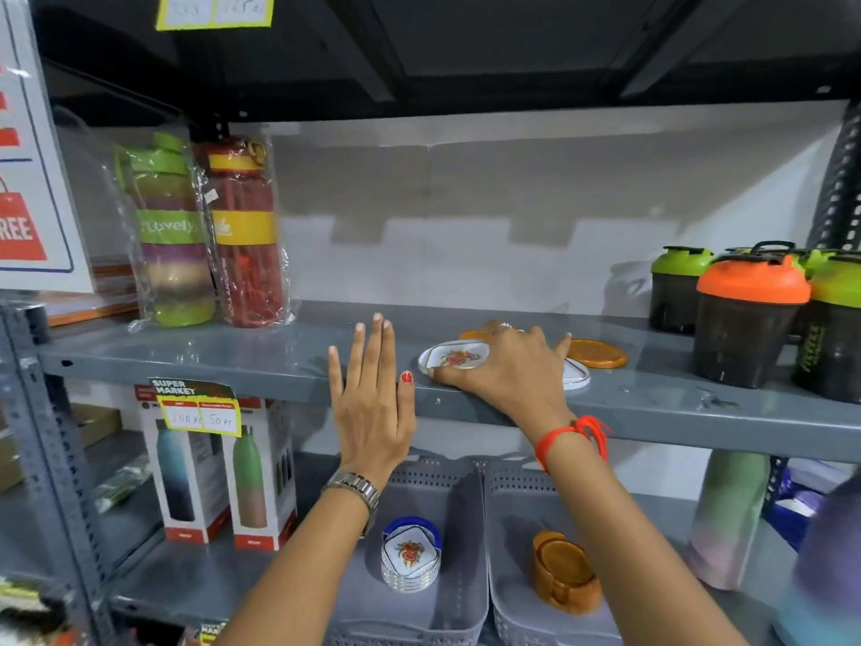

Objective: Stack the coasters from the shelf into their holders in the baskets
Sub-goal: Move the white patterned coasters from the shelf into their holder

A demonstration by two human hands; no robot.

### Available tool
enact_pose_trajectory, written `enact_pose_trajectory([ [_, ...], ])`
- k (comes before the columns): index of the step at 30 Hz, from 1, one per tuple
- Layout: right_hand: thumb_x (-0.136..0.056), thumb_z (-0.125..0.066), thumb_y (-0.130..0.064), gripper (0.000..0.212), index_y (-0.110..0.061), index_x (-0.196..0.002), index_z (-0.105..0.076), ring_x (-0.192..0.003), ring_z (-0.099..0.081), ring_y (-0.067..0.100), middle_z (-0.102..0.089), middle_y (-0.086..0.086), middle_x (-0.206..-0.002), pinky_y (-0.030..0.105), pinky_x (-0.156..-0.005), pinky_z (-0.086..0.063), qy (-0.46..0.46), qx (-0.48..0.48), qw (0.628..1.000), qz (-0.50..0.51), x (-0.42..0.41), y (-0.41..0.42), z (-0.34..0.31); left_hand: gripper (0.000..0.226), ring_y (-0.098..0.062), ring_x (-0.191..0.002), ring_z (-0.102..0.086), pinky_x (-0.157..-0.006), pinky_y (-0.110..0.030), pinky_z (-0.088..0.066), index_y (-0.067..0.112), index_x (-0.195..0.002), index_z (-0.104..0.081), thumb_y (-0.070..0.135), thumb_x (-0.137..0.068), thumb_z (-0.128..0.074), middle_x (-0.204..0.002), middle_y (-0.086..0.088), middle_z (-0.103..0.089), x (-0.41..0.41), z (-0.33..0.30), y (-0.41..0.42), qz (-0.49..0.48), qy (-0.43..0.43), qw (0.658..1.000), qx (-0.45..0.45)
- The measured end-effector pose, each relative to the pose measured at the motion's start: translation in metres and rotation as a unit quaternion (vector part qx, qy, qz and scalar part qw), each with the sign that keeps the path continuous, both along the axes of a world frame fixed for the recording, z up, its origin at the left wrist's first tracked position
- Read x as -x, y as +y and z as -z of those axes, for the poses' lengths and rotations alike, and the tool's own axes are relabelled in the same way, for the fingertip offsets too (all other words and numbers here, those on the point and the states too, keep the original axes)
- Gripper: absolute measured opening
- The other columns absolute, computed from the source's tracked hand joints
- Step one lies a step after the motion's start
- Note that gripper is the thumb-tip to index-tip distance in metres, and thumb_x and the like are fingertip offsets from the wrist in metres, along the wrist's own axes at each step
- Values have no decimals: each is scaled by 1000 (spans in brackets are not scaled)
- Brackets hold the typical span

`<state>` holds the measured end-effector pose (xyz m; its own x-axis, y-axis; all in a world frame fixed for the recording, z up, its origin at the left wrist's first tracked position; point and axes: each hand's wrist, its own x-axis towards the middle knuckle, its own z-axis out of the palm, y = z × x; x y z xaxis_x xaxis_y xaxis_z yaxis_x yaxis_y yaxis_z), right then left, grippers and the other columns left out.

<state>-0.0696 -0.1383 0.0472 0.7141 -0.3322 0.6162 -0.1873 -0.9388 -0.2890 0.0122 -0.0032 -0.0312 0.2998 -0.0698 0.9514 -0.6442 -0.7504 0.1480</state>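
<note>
On the grey shelf [233, 361] lies a white coaster [449, 356] with a red flower print; my right hand [508, 370] rests flat on it, thumb at its front edge. A second white coaster [577, 377] peeks out under that hand. A brown round coaster [597, 352] lies just right of my fingers, another brown coaster [473, 335] behind them. My left hand [372, 394] hovers open and flat at the shelf's front edge, holding nothing. Below, the left grey basket [461, 505] holds a blue holder with white coasters [411, 554]; the right basket [508, 496] holds a brown holder with brown coasters [563, 571].
Wrapped tall bottles [209, 230] stand at the shelf's back left. Shaker cups with orange and green lids [750, 314] crowd the right end. Boxed bottles [219, 473] stand on the lower shelf at left, and a pastel bottle [727, 519] at right.
</note>
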Motion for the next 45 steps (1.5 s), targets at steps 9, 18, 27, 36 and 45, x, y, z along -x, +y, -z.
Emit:
enact_pose_trajectory([
  [9,-59,-67,-75,90,-8,-118,-63,-107,-53,27,-67,7,-114,61,-107,-30,-390,54,919,13,34,-6,6,56,-26,-141,-26,-118,-43,-5,3,-146,-29,28,-96,-29,-151,-11,-32,1,0,-1,-11,-10,1000,5],
  [18,-64,-76,-62,74,-7,-114,-67,-103,-55,35,-64,17,-119,62,-92,-42,-491,18,867,-79,69,8,2,64,-27,-144,-19,-117,-47,-3,7,-148,-26,40,-94,-31,-154,-9,-27,7,-3,5,13,-4,999,-38],
  [27,-74,-69,-60,62,-12,-113,-64,-103,-44,19,-58,17,-125,20,-91,-42,-379,-51,894,-233,89,24,105,63,-29,-142,-20,-116,-47,-5,7,-147,-27,48,-100,-20,-153,-11,-28,-2,11,15,-44,-18,993,-104],
  [36,-56,-54,-77,73,-20,-94,-77,-95,-57,20,-73,3,-103,13,-86,-32,35,-191,969,-151,24,39,228,63,-31,-142,-22,-116,-52,-10,5,-146,-32,40,-93,-32,-152,-12,-31,0,12,13,-17,-28,997,-74],
  [45,-66,-65,-72,69,-6,-84,-70,-102,-51,29,-70,15,-84,37,-80,-52,262,-145,951,-77,-47,60,267,63,-34,-140,-25,-116,-53,-11,4,-143,-33,42,-94,-31,-149,-15,-35,-10,15,12,-19,-67,995,-71],
])
